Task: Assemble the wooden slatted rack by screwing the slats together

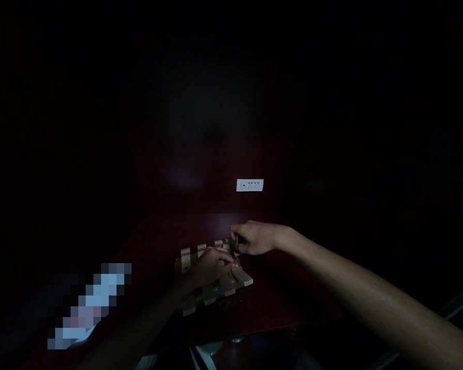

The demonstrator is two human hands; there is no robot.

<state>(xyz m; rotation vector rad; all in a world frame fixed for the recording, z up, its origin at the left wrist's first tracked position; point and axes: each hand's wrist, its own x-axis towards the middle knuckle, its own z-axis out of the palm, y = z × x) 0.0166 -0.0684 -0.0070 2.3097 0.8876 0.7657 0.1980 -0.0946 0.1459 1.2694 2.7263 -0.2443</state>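
Note:
A light wooden piece with several parallel slats (242, 276) lies on the dark red table. My right hand (254, 237) is closed around a screwdriver (236, 251) with a yellow and black handle, held upright with its tip down at the right end of the wood. Lying over the slats, my left hand (212, 266) has its fingertips pinched together beside the screwdriver's tip. Whatever is between those fingertips is too small and dark to make out. The left palm hides the middle of the wooden piece.
A white socket panel (249, 185) is on the dark wall behind the table (278, 303). At the left, a bright blurred-out object (90, 306) lies near the table's edge. Dim pale shapes show below the front edge. The surroundings are very dark.

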